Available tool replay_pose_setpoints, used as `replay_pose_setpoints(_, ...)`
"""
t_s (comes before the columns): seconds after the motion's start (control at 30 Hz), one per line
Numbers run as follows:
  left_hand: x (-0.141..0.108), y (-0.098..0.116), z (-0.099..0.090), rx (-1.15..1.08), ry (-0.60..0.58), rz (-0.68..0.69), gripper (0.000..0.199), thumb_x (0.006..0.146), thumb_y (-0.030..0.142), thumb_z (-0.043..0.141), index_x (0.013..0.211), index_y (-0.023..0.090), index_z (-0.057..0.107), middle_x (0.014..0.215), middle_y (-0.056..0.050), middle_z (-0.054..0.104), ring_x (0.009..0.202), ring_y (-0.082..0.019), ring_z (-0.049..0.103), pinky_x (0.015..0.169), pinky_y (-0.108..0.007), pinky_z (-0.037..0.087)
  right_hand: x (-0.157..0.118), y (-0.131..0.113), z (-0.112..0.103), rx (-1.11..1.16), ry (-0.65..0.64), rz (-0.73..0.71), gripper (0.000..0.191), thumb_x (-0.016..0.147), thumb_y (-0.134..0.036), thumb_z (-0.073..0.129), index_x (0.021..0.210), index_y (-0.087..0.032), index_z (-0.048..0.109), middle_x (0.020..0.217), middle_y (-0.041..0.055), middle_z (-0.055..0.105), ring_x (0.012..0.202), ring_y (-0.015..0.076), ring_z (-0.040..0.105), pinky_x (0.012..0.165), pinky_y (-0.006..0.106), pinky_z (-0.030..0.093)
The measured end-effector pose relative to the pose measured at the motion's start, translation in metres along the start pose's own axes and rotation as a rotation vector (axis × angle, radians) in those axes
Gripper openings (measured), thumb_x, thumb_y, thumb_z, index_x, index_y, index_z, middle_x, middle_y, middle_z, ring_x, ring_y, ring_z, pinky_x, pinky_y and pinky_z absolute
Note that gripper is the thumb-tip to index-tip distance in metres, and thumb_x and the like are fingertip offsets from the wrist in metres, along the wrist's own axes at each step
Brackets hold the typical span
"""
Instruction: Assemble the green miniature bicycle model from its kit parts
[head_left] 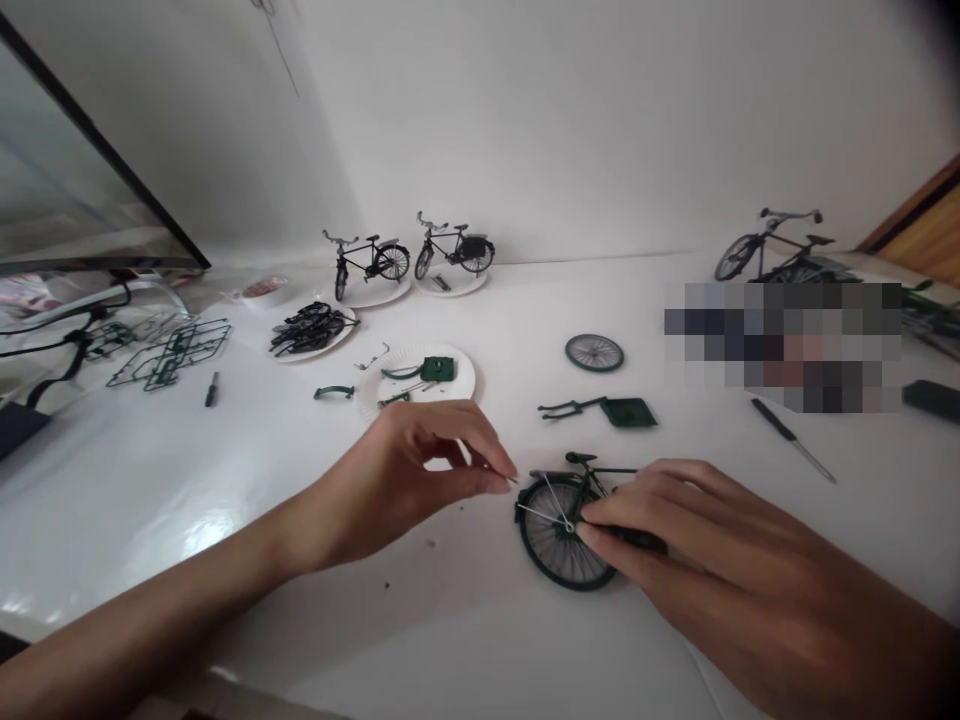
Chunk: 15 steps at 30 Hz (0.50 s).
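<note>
A green model bicycle (568, 578) lies partly built on the white table in front of me, its rear wheel and pale stay rods showing. My right hand (690, 540) grips it near the rear hub, thumb and forefinger closed there; the bicycle's front part is hidden behind that hand. Under the fingers shows a dark elongated part (646, 540) whose kind I cannot make out. Just left of the rear rack, my left hand (442, 455) pinches a tiny thin piece (514, 481) between thumb and fingertips. Beyond the bicycle lie a green fork with a flat panel (630, 412) and a loose wheel (594, 352).
A paper plate (466, 385) holds green parts. Finished model bicycles (373, 262) stand at the back, near a plate of black parts (311, 328). Green sprue frames (176, 352) and a small screwdriver (212, 390) lie left. A longer screwdriver (793, 438) lies right, near a blurred patch.
</note>
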<state>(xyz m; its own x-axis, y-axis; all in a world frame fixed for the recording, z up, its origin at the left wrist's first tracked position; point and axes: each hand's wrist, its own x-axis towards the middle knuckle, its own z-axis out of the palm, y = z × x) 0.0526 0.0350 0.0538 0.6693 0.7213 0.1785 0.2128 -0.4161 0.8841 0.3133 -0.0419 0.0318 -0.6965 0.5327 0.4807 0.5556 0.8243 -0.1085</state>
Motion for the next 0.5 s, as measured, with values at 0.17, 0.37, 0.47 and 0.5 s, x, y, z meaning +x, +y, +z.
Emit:
replay_pose_setpoints(0.17, 0.005, 0.001, 0.022, -0.258, -0.008, 0.005, 0.014, 0.088, 0.014, 0.067, 0.098, 0.017, 0.077, 0.096, -0.007, 0.073, 0.087, -0.015, 0.069, 0.076, -0.024, 0.058, -0.008, 0.001, 0.002, 0.054, -0.105, 0.030, 0.037, 0.088, 0.005, 0.044, 0.115, -0.009, 0.064, 0.106, 0.0106, 0.063, 0.100, 0.0224, 0.055, 0.096, 0.046, 0.042)
replay_pose_setpoints(0.37, 0.005, -0.003, 0.039, -0.146, 0.064, 0.068, 0.022, 0.091, 0.010, 0.062, 0.108, 0.018, 0.074, 0.094, -0.005, 0.075, 0.088, -0.014, 0.070, 0.080, -0.025, 0.057, -0.007, 0.000, -0.001, 0.037, -0.120, 0.035, 0.038, 0.091, 0.004, 0.041, 0.118, -0.010, 0.064, 0.110, 0.0085, 0.062, 0.101, 0.0206, 0.054, 0.100, 0.045, 0.040)
replay_pose_setpoints(0.47, 0.003, -0.005, 0.044, -0.083, 0.112, 0.039, 0.025, 0.087, 0.012, 0.069, 0.111, 0.019, 0.068, 0.087, -0.002, 0.075, 0.081, -0.013, 0.070, 0.076, -0.025, 0.056, -0.005, 0.000, -0.002, 0.039, -0.117, 0.037, 0.038, 0.091, 0.003, 0.042, 0.119, -0.010, 0.064, 0.110, 0.0081, 0.063, 0.100, 0.0208, 0.054, 0.099, 0.045, 0.040)
replay_pose_setpoints(0.5, 0.003, -0.006, 0.045, -0.075, 0.128, 0.026, 0.024, 0.085, 0.013, 0.071, 0.108, 0.019, 0.067, 0.085, -0.001, 0.075, 0.079, -0.013, 0.070, 0.075, -0.025, 0.056, -0.004, -0.001, -0.002, 0.042, -0.110, 0.037, 0.038, 0.091, 0.003, 0.042, 0.118, -0.010, 0.064, 0.109, 0.0081, 0.063, 0.100, 0.0208, 0.055, 0.098, 0.044, 0.041)
